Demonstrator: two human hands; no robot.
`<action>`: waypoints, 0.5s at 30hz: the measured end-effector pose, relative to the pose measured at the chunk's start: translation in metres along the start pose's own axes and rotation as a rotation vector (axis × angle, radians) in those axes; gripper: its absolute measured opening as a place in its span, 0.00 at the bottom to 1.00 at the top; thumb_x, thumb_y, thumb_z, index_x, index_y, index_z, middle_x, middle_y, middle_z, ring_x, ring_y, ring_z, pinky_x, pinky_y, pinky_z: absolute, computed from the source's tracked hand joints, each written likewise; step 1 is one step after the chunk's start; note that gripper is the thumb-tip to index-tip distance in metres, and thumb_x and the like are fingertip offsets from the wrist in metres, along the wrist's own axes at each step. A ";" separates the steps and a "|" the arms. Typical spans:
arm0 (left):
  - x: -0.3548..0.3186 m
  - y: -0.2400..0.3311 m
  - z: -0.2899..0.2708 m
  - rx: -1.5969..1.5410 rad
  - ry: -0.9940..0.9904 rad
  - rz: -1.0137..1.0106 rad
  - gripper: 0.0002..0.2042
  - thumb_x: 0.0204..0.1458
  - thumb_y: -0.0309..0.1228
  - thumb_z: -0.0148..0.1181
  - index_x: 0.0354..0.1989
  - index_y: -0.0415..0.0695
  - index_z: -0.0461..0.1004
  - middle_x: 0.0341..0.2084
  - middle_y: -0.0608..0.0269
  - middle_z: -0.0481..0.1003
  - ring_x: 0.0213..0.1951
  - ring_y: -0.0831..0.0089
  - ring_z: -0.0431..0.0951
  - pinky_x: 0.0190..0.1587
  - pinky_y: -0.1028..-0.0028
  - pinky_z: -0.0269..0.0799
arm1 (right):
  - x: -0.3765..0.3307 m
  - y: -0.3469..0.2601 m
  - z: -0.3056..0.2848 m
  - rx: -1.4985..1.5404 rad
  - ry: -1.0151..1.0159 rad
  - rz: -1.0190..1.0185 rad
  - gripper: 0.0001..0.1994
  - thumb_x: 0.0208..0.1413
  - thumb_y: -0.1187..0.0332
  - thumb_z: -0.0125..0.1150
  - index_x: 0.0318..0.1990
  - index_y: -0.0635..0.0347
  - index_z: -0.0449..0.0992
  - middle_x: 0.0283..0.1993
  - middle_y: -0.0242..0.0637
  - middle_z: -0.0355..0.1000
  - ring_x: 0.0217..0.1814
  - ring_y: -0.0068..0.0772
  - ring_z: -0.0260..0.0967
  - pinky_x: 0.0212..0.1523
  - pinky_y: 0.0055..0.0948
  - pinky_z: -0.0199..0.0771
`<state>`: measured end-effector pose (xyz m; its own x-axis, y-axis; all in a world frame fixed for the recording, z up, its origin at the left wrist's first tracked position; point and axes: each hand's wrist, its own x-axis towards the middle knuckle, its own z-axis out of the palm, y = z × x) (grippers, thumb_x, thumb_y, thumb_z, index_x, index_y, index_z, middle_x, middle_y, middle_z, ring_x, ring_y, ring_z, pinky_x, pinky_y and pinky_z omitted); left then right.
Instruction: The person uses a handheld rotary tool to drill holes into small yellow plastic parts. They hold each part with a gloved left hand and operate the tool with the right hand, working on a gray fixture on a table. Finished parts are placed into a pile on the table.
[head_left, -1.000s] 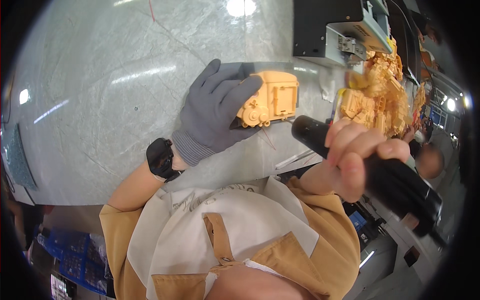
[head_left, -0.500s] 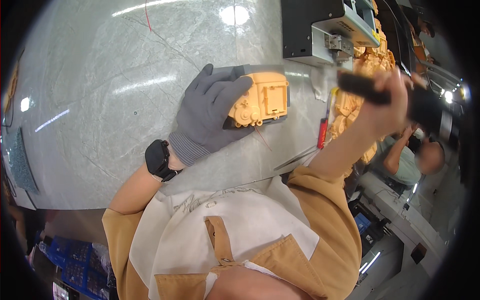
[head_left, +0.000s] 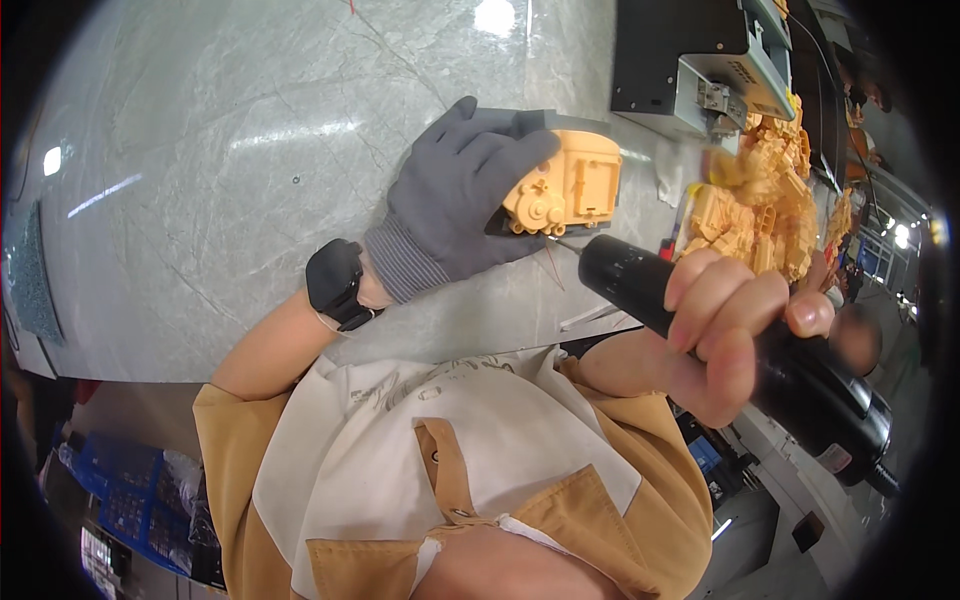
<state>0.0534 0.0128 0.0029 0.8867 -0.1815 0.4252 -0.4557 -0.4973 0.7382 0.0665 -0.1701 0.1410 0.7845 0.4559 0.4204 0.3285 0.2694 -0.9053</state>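
My left hand (head_left: 460,195), in a grey knit glove, grips an orange plastic housing (head_left: 572,185) from its left side. The housing has a rectangular recess and round gear-like bosses, and it sits on a dark block (head_left: 535,122) on the table. My bare right hand (head_left: 735,325) is wrapped round a black electric screwdriver (head_left: 640,285). The screwdriver slants across from the lower right, its thin bit pointing at the housing's near edge. Whether the bit touches a screw there cannot be made out.
A black and grey metal machine (head_left: 715,65) stands at the back right of the grey marbled table (head_left: 250,230). Beside it lies a heap of orange plastic parts (head_left: 755,215). Another person is at the far right. Blue crates (head_left: 125,490) stand at lower left.
My right hand has brought the screwdriver down and toward the near edge of the housing. My left hand still holds the housing. The view has shifted slightly.
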 end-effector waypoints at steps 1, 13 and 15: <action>0.000 0.000 0.000 -0.012 -0.004 -0.005 0.38 0.32 0.40 0.75 0.56 0.49 0.65 0.38 0.62 0.73 0.50 0.61 0.71 0.61 0.51 0.61 | 0.000 0.001 0.001 0.020 0.002 -0.012 0.28 0.52 0.84 0.57 0.57 0.52 0.55 0.27 0.36 0.65 0.24 0.35 0.67 0.31 0.40 0.68; -0.002 -0.001 -0.002 -0.043 -0.071 -0.063 0.42 0.28 0.35 0.74 0.59 0.51 0.63 0.40 0.65 0.74 0.52 0.60 0.71 0.63 0.48 0.56 | 0.006 0.013 0.012 -0.020 -0.025 0.007 0.27 0.51 0.85 0.56 0.56 0.53 0.55 0.26 0.37 0.65 0.23 0.33 0.66 0.27 0.36 0.67; -0.002 -0.001 -0.002 -0.052 -0.058 -0.058 0.42 0.28 0.35 0.74 0.59 0.51 0.63 0.40 0.65 0.74 0.51 0.59 0.71 0.63 0.48 0.57 | 0.006 0.013 0.013 -0.056 -0.042 0.008 0.27 0.51 0.85 0.57 0.56 0.53 0.55 0.26 0.37 0.65 0.22 0.33 0.66 0.26 0.35 0.67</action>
<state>0.0513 0.0157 0.0025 0.9143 -0.2034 0.3504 -0.4051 -0.4642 0.7877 0.0684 -0.1526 0.1330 0.7652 0.4931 0.4139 0.3519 0.2181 -0.9103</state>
